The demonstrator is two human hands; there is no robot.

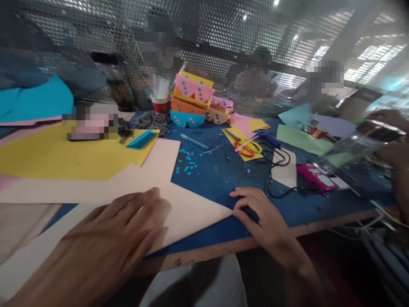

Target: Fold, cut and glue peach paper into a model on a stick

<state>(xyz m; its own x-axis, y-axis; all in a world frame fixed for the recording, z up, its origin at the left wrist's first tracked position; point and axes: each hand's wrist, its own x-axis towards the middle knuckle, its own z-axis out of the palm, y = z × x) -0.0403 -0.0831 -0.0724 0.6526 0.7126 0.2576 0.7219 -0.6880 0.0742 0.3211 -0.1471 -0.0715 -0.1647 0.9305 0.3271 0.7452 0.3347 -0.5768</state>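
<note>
A large cream-white sheet of paper [188, 209] lies on the blue table at the near edge, narrowing to a pointed corner on the right. My left hand [124, 234] rests flat on this sheet with its fingers stretched out. At the pointed corner, my right hand [262, 213] has its thumb and index finger closed on the tip; the other fingers curve just beyond it. Yellow sheets [73, 153] lie beyond my left hand, over the cream paper. Small blue paper bits [188, 166] and a light-blue pen [194, 141] lie beyond the sheet.
Scissors [246, 148] and a blue glue gun [269, 138] with a black cord lie beyond my right hand. Decorated paper shapes [188, 104], a red-white cup [160, 103] and grey yarn [151, 122] stand behind. A magenta box [316, 177] and another person's hand [388, 121] are right.
</note>
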